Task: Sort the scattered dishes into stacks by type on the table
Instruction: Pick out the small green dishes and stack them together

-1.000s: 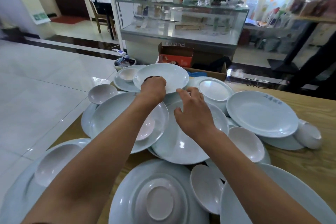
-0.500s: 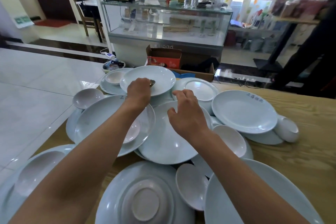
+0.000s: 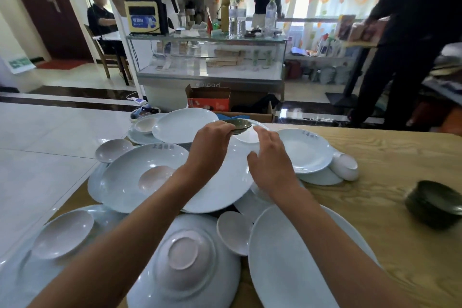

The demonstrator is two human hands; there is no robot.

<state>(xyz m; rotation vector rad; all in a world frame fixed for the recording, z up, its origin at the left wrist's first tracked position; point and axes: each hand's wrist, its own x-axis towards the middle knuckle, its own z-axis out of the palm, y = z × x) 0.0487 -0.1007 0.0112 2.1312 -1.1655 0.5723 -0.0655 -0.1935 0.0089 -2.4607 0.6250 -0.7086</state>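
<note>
My left hand (image 3: 210, 144) pinches a small dark green saucer (image 3: 238, 124) by its near rim and holds it above the pile of white dishes. My right hand (image 3: 271, 162) hovers just right of it, fingers loosely spread over a large white plate (image 3: 225, 182), holding nothing. White plates and small pinkish-white bowls lie scattered and overlapping over the left half of the wooden table (image 3: 390, 157). A stack of dark green saucers (image 3: 433, 204) stands on the table at the right.
A large white plate (image 3: 305, 151) with a tipped bowl (image 3: 346, 166) beside it lies right of my hands. An upturned bowl (image 3: 186, 254) sits on a plate near me. The table's left edge drops to a tiled floor. A person in black (image 3: 410, 40) stands beyond the table's far right.
My left hand has lifted the dark saucer out from among the white plates and moved it right. My right hand has risen off the plate. The view has tilted up and right, showing the dark stack.
</note>
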